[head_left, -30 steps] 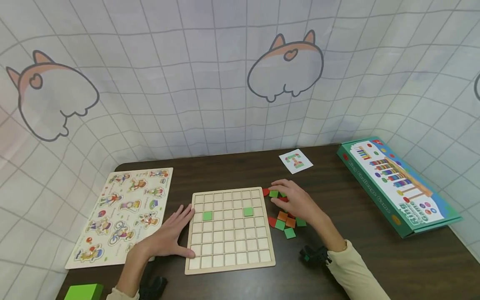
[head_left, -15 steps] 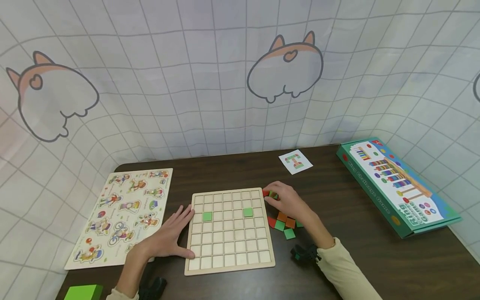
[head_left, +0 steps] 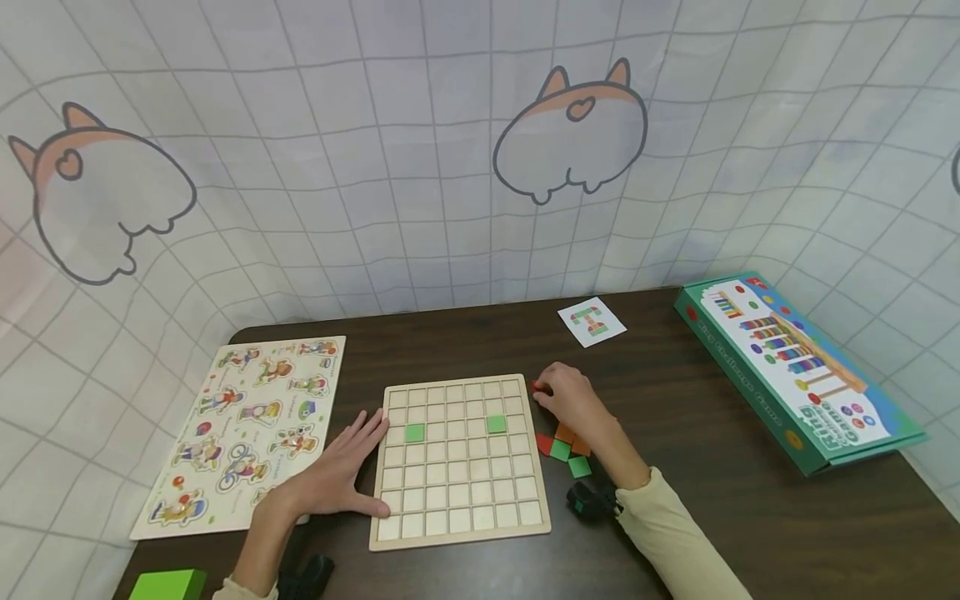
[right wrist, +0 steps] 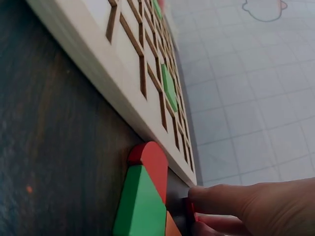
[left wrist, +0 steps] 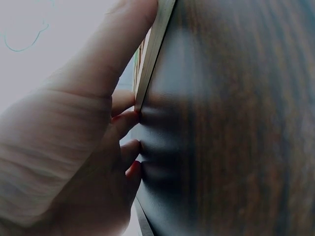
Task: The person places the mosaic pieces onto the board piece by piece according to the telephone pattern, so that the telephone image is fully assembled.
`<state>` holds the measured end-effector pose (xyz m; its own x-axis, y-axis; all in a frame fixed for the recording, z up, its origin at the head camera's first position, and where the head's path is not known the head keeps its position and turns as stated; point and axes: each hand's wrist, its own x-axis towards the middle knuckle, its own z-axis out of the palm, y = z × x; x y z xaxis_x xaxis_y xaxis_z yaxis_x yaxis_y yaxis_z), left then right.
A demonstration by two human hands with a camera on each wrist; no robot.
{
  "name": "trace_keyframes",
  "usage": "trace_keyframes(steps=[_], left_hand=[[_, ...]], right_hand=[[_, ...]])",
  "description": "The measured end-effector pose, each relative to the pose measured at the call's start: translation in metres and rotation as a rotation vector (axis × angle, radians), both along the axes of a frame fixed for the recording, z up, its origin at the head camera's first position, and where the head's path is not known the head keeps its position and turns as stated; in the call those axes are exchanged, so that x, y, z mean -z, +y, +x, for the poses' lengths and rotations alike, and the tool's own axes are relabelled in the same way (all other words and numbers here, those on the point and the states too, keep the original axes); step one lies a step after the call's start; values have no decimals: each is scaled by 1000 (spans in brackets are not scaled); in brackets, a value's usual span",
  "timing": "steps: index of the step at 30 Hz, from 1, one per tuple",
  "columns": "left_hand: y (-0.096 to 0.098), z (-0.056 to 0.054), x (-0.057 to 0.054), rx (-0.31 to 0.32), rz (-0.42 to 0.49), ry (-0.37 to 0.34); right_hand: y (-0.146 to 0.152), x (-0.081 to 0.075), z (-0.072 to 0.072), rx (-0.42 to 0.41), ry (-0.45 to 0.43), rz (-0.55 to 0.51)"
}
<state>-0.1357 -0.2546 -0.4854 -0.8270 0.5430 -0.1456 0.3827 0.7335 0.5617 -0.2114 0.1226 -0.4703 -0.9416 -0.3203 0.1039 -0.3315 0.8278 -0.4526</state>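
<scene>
In the head view a wooden grid board (head_left: 462,477) lies on the dark table, with one green square tile (head_left: 415,432) and another green tile (head_left: 497,424) in its cells. My left hand (head_left: 330,471) rests spread along the board's left side; its thumb lies on the lower left rim. Beyond the right edge, my right hand (head_left: 572,402) pinches a small red piece (right wrist: 189,211), mostly hidden by the fingers. Below that hand sits a pile of red, green and orange pieces, including a rounded red piece (right wrist: 153,164) and a green square (right wrist: 135,201).
A picture card (head_left: 592,322) lies behind the pile. A green game box (head_left: 798,375) stands at the right. To the left is a picture puzzle board (head_left: 247,425), with a bright green block (head_left: 167,584) in the near left corner. A patterned curtain rises behind the table.
My right hand moves left over the upper pieces to the board's right edge and closes its fingertips on a red piece. The left hand and the board stay put.
</scene>
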Motion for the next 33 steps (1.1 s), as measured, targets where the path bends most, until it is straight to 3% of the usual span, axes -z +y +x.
trace_keyframes(steps=[8,22,33], left_hand=[[1,-2,1,4,5,-3],[1,0,-2,4,8,-13],[0,-1,-2,2,1,-5]], right_hand=[[-2,-1,1,48,-12,29],[1,1,2,17,50,19],[3,-7,-1,-42,-34,-127]])
